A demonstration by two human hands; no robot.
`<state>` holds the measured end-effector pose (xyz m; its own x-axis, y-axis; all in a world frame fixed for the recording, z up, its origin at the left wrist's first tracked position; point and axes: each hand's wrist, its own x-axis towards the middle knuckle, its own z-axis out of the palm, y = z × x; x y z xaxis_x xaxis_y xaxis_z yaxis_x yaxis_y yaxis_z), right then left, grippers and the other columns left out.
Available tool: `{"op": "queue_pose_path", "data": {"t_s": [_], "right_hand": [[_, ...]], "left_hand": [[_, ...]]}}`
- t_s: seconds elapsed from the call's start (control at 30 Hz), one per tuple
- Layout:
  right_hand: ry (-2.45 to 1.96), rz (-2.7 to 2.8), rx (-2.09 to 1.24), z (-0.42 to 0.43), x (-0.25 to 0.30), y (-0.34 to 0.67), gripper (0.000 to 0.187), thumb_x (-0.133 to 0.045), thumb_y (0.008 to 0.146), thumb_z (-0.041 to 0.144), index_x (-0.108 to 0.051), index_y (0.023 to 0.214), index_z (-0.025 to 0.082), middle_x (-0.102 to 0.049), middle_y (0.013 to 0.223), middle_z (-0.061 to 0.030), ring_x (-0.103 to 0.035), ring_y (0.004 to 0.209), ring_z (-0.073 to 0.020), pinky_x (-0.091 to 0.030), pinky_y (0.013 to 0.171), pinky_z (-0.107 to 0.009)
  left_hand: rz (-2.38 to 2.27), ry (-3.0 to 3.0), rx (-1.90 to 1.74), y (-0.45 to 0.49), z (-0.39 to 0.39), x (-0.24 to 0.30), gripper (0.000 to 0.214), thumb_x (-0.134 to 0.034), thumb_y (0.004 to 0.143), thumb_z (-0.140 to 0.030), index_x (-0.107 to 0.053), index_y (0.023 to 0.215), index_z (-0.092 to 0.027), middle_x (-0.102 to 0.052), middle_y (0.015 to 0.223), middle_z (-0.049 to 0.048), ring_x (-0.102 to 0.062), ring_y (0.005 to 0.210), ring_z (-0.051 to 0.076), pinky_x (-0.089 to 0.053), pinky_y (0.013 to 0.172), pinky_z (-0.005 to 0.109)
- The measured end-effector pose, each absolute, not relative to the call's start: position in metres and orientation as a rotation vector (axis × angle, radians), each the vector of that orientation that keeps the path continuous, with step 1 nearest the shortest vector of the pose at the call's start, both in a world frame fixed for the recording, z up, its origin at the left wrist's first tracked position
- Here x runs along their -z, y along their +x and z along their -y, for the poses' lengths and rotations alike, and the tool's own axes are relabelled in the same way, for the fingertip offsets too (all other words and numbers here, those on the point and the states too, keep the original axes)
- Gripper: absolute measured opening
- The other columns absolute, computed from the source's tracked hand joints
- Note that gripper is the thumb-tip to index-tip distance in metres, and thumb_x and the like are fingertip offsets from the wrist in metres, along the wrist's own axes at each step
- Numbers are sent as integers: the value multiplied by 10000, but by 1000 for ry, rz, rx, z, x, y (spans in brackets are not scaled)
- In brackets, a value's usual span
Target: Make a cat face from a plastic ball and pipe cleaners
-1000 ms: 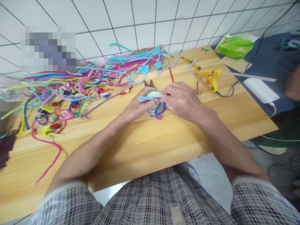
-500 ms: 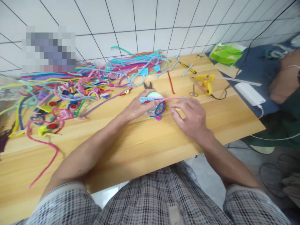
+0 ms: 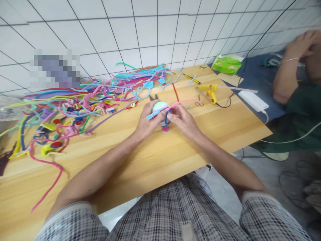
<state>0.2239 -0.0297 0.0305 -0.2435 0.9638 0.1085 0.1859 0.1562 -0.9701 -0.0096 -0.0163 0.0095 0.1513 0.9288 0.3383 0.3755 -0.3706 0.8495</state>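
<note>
Head view: left hand has its grip clamped round a pastel pipe-cleaner ball at mid-frame, by the table. Right hand grip is pinched on a pink pipe cleaner right at the ball (glue gun sits upper right).

A yellow glue gun lies on the wooden table, small scissors just beside it, loose pipe cleaners heaped left

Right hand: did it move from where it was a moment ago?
Yes. The right hand slid left, away from the yellow glue gun, and its fingers now touch the striped ball again.
</note>
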Motion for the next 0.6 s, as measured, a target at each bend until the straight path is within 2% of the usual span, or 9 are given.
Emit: {"op": "queue_pose_path", "data": {"t_s": [0.1, 0.33, 0.47, 0.53, 0.6], "right_hand": [[-1161, 1575, -1158, 24, -37, 225, 469, -877, 1003, 652, -776, 1292, 297, -943, 1415, -121, -912, 1371, -361, -778, 1174, -547], [-1160, 1487, -1128, 15, -25, 221, 499, -926, 919, 621, -783, 1261, 286, -943, 1401, -144, -917, 1376, -386, -806, 1097, -540], [-1156, 1507, -1091, 16, -19, 221, 430, -890, 960, 567, -782, 1271, 291, -938, 1371, -122, -924, 1317, -353, -816, 1049, -499], [-1154, 1528, -974, 19, -17, 221, 367, -871, 986, 523, -776, 1262, 300, -916, 1404, -114, -905, 1329, -336, -816, 1019, -473], [-1155, 1575, -775, 22, -15, 220, 245, -847, 1016, 455, -771, 1195, 307, -894, 1348, -103, -883, 1295, -320, -809, 1003, -464]], "left_hand": [[-1212, 1924, -1277, -6, 16, 4, 603, -785, 1168, -642, -726, 1634, -264, -814, 1630, 161, -763, 1560, 380, -629, 1399, 607], [-1275, 2134, -1404, -1, 16, 31, 622, -738, 1225, -667, -645, 1699, -274, -787, 1637, 174, -745, 1567, 388, -634, 1390, 637], [-1287, 2180, -1415, 2, 20, 32, 625, -696, 1249, -674, -620, 1715, -265, -784, 1636, 185, -748, 1563, 383, -647, 1372, 642], [-1309, 2187, -1415, 4, 22, 32, 617, -685, 1254, -683, -621, 1706, -268, -783, 1633, 185, -750, 1560, 381, -651, 1366, 640], [-1309, 2198, -1445, 5, 23, 32, 600, -670, 1263, -682, -621, 1696, -270, -786, 1621, 182, -756, 1547, 376, -656, 1356, 631]]}}
